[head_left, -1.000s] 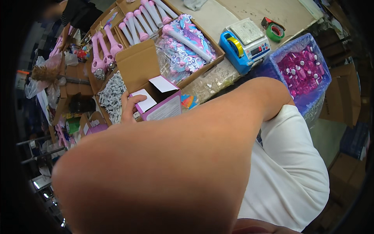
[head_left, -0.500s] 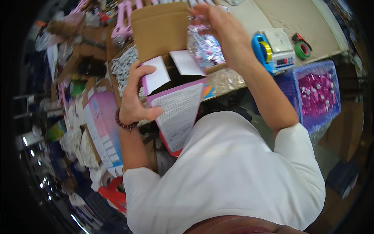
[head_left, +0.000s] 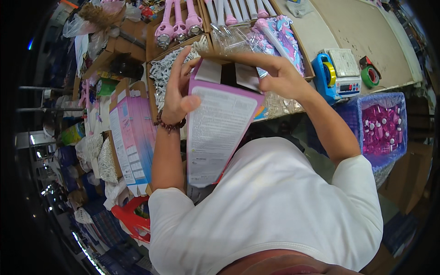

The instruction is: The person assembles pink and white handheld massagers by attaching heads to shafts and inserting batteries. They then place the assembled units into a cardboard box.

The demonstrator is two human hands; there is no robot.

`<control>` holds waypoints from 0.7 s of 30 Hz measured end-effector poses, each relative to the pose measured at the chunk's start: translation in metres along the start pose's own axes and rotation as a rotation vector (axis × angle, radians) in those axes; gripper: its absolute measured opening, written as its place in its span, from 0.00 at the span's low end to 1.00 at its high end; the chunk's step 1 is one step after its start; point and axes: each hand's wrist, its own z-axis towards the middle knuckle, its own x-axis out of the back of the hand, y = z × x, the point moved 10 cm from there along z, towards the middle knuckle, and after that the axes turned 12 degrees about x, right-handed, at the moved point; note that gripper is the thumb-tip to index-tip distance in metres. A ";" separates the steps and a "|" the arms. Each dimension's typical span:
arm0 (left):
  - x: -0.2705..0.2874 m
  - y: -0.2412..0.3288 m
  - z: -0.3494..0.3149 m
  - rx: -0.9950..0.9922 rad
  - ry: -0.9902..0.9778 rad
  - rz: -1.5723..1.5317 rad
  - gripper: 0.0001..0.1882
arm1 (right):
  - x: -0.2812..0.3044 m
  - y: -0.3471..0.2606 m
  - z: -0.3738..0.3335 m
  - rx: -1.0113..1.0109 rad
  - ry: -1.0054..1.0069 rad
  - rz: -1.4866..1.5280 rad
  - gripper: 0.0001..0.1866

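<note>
A purple-edged cardboard carton (head_left: pixel 220 133), its front covered in fine print, stands upright before me with its top partly open. White side flaps (head_left: pixel 209 72) lean in over the dark opening. My left hand (head_left: pixel 176 94) grips the carton's left side, thumb on the front and fingers round the back. At the top right, my right hand (head_left: pixel 282 78) has its fingers along the long brown flap and its thumb by the right side flap. That flap shows nearly edge-on, and some fingertips are hidden behind it. What is inside the carton cannot be seen.
Behind are boxes of pink wands (head_left: pixel 178 23), small white parts (head_left: pixel 165 78) and clear-wrapped pieces (head_left: pixel 233 41). To the right stand a blue tape dispenser (head_left: pixel 324 75), a scale (head_left: pixel 346 73), green tape (head_left: pixel 370 77) and a blue basket (head_left: pixel 360 123) of pink bottles. Flattened cartons (head_left: pixel 133 133) lean at left.
My right hand has come down onto the carton's top. The long brown flap, upright before, is now tilted toward me. My left hand still holds the carton's side.
</note>
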 end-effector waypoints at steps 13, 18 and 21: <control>-0.007 -0.054 0.015 0.211 0.024 -0.014 0.45 | -0.018 0.020 -0.023 -0.225 0.154 -0.054 0.20; -0.016 -0.067 0.017 0.254 -0.001 0.025 0.47 | -0.010 0.035 -0.040 -0.279 0.032 0.001 0.19; -0.033 -0.074 0.018 0.272 -0.032 0.063 0.46 | -0.013 0.027 -0.061 -0.261 -0.077 0.144 0.28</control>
